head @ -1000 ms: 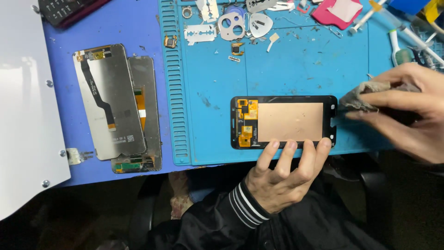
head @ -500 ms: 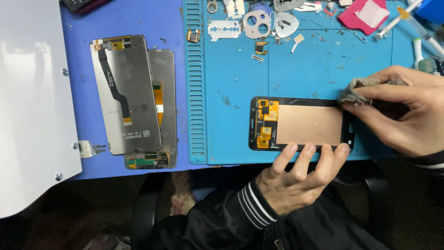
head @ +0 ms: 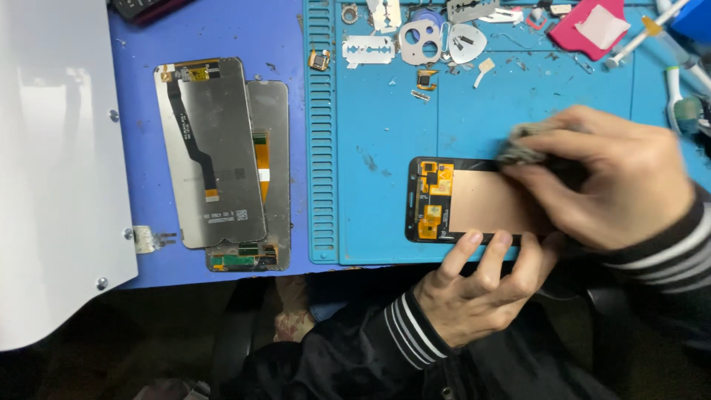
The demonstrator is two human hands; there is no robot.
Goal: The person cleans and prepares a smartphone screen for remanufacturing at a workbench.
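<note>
Head view shows, nearest to the person, the left hand [head: 474, 285] at the desk's near edge, its fingertips [head: 502, 239] pressed on the lower rim of the phone screen panel [head: 463, 201] to keep it in place; this grip is not closed around anything, the fingers only rest and press. The panel lies face down on the blue repair mat [head: 385, 141], with its copper-coloured back and orange flex parts turned up. Over its right part, the right hand [head: 607, 178] holds a small grey cloth [head: 527, 147] pinched between thumb and fingers and presses it on the panel's upper edge. I judge that the wiping is in the middle: the left half of the back looks clean and uncovered, while the right half is hidden under the hand, so I cannot tell its condition. Farther to the left, two other screen panels [head: 215, 155] lie overlapping on the purple desk [head: 222, 30], next to a white board [head: 52, 148]. At the far edge are a razor blade [head: 369, 50], small metal parts and a pink pad [head: 596, 30].
</note>
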